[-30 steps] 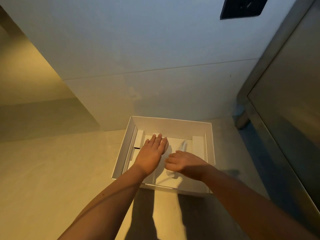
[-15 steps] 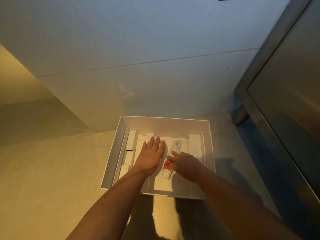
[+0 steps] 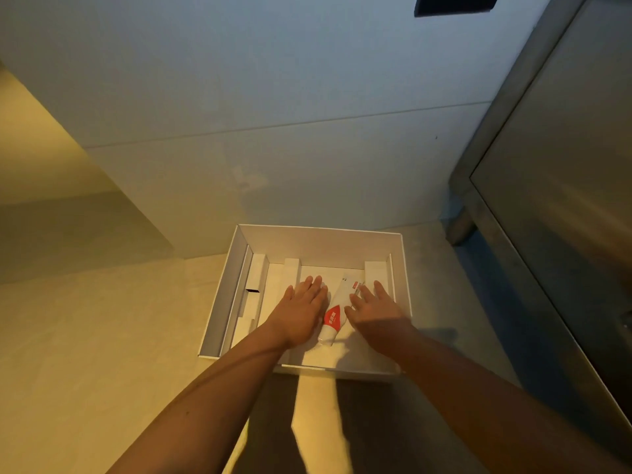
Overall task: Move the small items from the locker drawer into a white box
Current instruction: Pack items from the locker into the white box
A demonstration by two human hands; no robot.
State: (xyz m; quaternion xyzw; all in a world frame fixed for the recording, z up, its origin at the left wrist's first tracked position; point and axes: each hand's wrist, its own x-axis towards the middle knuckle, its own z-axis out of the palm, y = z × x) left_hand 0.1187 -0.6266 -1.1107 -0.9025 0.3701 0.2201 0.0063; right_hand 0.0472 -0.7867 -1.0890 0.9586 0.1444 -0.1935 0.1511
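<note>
white box point(image 3: 318, 244) on pale floor point(image 3: 85, 336), grey wall point(image 3: 273, 97)

- Floor point(image 3: 85, 336): pale and smooth, lit warm yellow on the left and near side, grey on the right.
- Dark shadow bands point(image 3: 270, 422) lie across the near floor.
- Wall point(image 3: 273, 80): plain and pale, fills the far side.
- Thin seam point(image 3: 273, 126) runs left to right across the wall, rising slightly to the right.
- Faint smudge point(image 3: 244, 177) on the wall below the seam.
- Dark rectangle point(image 3: 455, 3) on the wall, far right of centre, cut off by the top edge.
- Side surface point(image 3: 41, 148) on the far left, yellow-lit, shaded near the floor.
- Brushed steel panel point(image 3: 564, 183) on the right, inside a steel frame point(image 3: 496, 131).
- Frame foot point(image 3: 461, 227) stands on the floor, near the wall.
</note>
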